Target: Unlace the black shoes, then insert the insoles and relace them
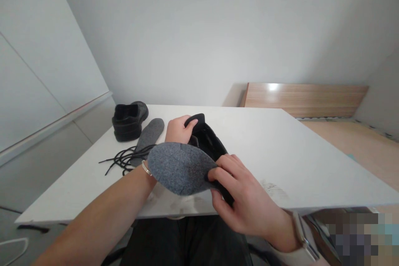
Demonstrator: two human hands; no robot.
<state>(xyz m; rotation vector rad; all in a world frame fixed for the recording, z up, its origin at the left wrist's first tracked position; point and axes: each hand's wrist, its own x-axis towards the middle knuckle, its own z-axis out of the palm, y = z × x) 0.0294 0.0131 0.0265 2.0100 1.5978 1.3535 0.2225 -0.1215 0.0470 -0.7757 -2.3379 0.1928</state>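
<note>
My left hand [178, 130] is closed on the raised tongue of a black shoe [215, 140], which is partly hidden behind an insole and my fingers. Between the thumb and fingers of my right hand [247, 195] is a grey felt-like insole [177, 169]. Its broad rounded end points left, in front of the shoe and over my left wrist. The narrower end bends down dark beneath my right fingers. Left of my hands, black shoelaces [123, 160] lie in a loose heap, partly across a second grey insole [152, 129].
Another black shoe [127, 128] stands at the table's far left. The white table [268, 141] has dark smudges near its front edge. A wall rises behind, and a wooden board [305, 97] with a beige surface [343, 137] lies beyond the right side.
</note>
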